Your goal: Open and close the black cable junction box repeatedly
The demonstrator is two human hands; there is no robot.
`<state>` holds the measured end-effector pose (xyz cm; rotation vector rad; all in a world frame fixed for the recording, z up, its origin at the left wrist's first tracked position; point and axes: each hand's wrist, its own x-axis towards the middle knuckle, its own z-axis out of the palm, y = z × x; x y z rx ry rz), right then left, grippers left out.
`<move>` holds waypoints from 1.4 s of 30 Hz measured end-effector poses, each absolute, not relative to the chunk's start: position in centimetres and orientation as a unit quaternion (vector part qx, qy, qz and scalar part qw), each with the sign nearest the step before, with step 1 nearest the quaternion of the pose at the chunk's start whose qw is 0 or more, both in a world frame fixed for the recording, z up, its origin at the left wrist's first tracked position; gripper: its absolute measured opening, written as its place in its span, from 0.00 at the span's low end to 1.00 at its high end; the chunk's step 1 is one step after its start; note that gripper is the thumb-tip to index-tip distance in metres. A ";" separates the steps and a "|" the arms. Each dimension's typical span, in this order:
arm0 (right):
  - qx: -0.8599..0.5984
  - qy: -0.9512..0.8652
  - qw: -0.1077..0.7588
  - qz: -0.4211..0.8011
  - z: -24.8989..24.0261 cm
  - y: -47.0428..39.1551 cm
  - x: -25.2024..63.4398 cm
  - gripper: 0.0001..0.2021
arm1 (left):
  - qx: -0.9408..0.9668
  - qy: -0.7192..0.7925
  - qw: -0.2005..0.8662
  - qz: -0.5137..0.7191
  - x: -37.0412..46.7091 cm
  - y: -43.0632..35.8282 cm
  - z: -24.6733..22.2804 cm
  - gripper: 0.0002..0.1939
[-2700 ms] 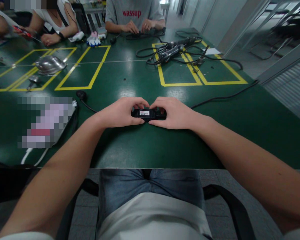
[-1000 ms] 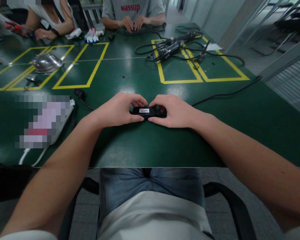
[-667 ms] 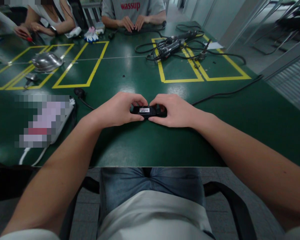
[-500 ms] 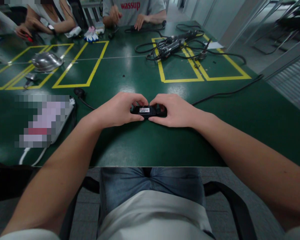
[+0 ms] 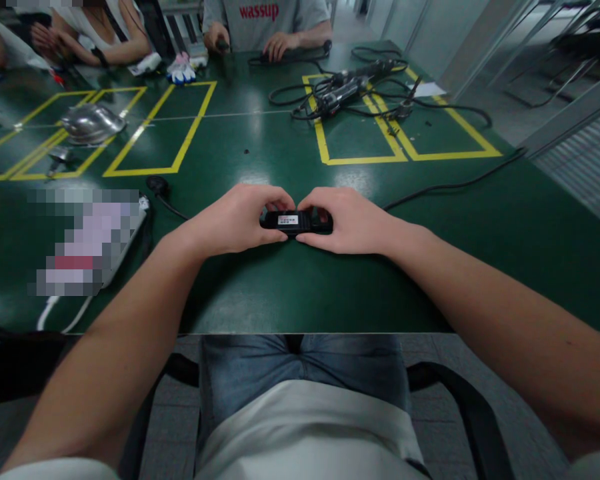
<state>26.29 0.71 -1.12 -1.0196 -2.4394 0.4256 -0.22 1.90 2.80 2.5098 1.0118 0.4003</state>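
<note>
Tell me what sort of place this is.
Probably a workshop or training room: a long green table marked with yellow tape outlines, cabled tools lying on it, and other people seated around it.

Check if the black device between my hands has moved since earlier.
No; judged against the table edge, the black device hasn't visibly shifted.

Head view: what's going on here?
The left hand and right hand hold a black labelled device between them, one at each end, fingertips nearly meeting, at the green table. A black plug lies off to the left, and a black cord runs off to the right. Across the table, a person in a grey T-shirt handles dark items.
</note>
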 end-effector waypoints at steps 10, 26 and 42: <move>-0.369 -0.887 0.233 0.152 -1.0 0.7 26.2 0.19 | 0.900 0.363 0.193 0.143 -0.2 1.9 2.8 0.20; -0.373 -0.889 0.218 0.153 -0.8 0.6 26.1 0.20 | 0.903 0.362 0.192 0.132 -0.1 1.7 2.9 0.20; -0.374 -0.888 0.220 0.150 -0.8 0.5 26.1 0.18 | 0.905 0.359 0.188 0.133 -0.1 1.6 2.9 0.20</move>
